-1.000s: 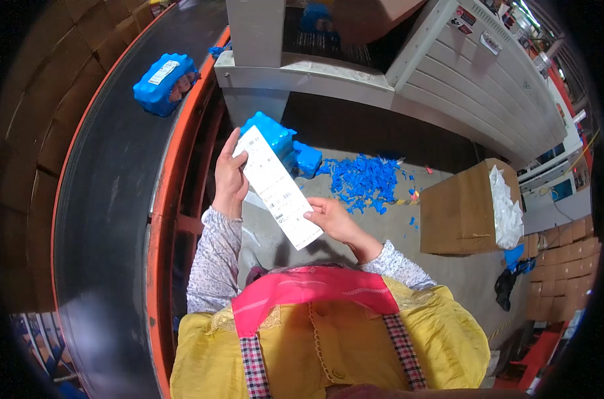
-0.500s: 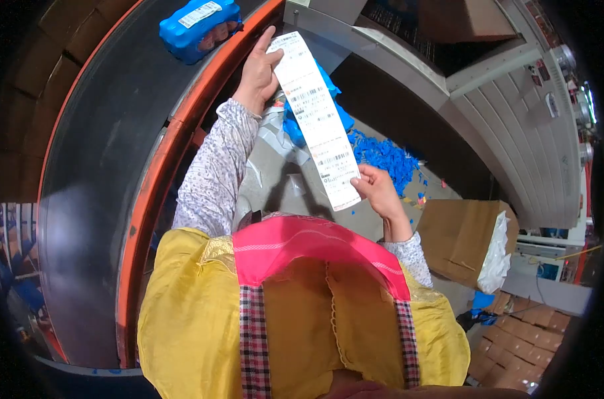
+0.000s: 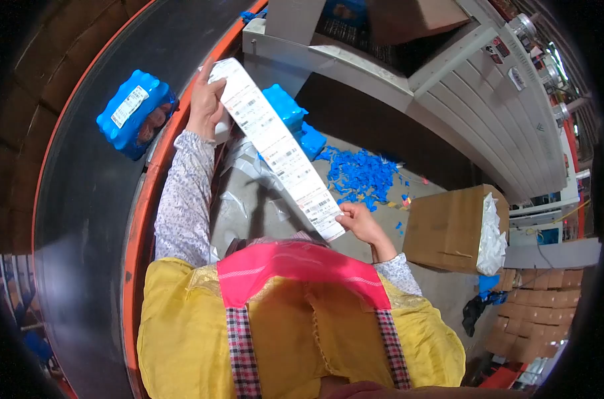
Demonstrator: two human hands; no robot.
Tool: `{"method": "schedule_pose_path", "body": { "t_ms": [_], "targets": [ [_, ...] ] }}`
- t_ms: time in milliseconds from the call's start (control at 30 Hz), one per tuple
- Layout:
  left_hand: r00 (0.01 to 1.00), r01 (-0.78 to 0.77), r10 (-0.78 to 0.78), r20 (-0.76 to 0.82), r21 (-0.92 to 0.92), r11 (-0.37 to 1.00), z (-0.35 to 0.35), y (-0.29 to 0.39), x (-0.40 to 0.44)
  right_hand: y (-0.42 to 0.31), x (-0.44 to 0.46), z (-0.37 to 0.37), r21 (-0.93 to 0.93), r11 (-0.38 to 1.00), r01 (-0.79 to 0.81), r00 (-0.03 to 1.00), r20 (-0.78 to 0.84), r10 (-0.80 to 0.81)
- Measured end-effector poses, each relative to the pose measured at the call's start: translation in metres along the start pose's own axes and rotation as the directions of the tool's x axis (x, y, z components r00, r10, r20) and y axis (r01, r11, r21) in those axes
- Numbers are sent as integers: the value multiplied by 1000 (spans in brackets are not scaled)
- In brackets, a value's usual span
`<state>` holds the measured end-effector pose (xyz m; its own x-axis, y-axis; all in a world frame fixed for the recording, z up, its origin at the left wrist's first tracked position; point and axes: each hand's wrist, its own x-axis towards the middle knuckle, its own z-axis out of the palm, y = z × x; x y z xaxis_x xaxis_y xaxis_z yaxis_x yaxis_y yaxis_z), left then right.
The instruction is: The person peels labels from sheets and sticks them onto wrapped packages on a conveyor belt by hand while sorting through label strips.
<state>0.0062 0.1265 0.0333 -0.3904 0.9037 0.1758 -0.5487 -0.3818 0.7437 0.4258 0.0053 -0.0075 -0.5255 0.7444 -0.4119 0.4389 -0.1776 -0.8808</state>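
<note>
A: Where's the strip (image 3: 275,149)?
B: In both grips, slanting between them. The left grip (image 3: 207,105) pinches its top end, thumb across the printed face. The right grip (image 3: 360,223) pinches the bottom edge between thumb and fingers.

A: What's around them?
B: Just beside the left grip runs an orange rail (image 3: 134,246), then the belt (image 3: 82,219), with a blue pack (image 3: 134,113) on it, out to the left of that grip. Between the grips, beyond the strip, are a larger blue bundle (image 3: 282,106) and a smaller one (image 3: 312,141).

A: Anything in the way?
B: The strip itself hides part of the larger bundle. Blue scraps (image 3: 363,176) lie on the floor (image 3: 441,299) past the right grip, and a box (image 3: 441,226) stands to that grip's right. Farther out is the machine (image 3: 501,126).

A: Materials?
B: The strip is long, flat white paper, printed with barcodes and small text I can't read. The pack is shiny, bumpy film with a white label. The scraps look thin and crumpled. The box is brown cardboard, with crinkled white plastic (image 3: 493,239) spilling from its open end. The machine has pale, ridged panels.
</note>
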Motion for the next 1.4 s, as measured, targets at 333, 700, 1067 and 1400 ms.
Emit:
{"method": "schedule_pose_path", "body": {
  "t_ms": [333,700,1067,1400],
  "targets": [
    [996,31,-25,89,-67,997,46,-33,75,50,33,-60,82,990,-117,989,-85,124],
    [990,78,-73,120,-41,996,82,-73,146,49,87,-107,203,966,-158,974,-126,186],
    [991,79,-76,109,-28,996,80,-76,196,38,138,-124,188,972,-141,979,-120,165],
    [992,52,-41,121,-95,994,52,-79,243,14,179,-127,107,985,-133,985,-99,144]
  ]
}}
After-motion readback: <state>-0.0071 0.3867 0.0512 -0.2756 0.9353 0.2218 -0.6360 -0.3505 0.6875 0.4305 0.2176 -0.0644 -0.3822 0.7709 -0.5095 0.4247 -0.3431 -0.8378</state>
